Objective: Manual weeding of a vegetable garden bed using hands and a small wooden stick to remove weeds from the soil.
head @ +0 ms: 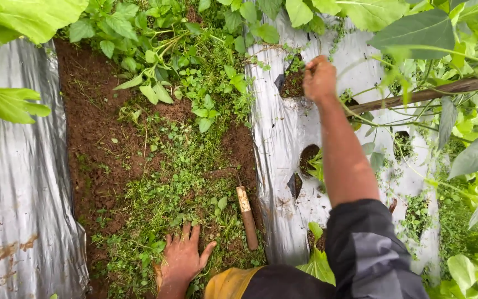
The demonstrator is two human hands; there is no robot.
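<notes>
My left hand (182,256) lies flat on the weedy ground of the furrow, fingers spread, holding nothing. A short wooden tool handle (247,216) lies on the soil just right of it, its far end hidden in the weeds. My right hand (319,78) reaches forward over the silver plastic mulch (283,138), fingers closed in a fist beside a planting hole (292,83) with small weeds in it. Whether the fist holds weeds I cannot tell.
A second silver mulch sheet (20,182) covers the bed at left. Brown soil (92,127) and low green weeds fill the furrow between. Leafy plants (466,160) and a slanting wooden stake (432,91) crowd the right side. More holes (308,158) pierce the plastic.
</notes>
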